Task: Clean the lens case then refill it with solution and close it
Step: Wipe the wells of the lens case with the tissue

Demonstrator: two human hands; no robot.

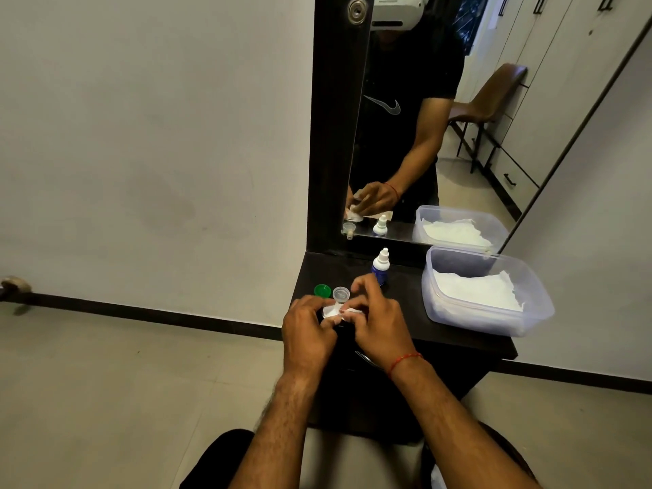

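Observation:
Over the front left of the dark dresser top (405, 322), my left hand (307, 330) grips the white lens case (331, 309), which is mostly hidden by fingers. My right hand (375, 321) pinches a small piece of white tissue (351, 314) pressed against the case. A green cap (322, 290) and a clear cap (341, 295) lie on the top just behind my hands. A small solution bottle (381, 268) with a blue label and white nozzle stands upright behind my right hand.
A clear plastic tub (529, 319) holding white tissue sits at the right of the dresser. A mirror (441, 135) rises at the back. The dresser's left edge drops to the floor beside my left hand.

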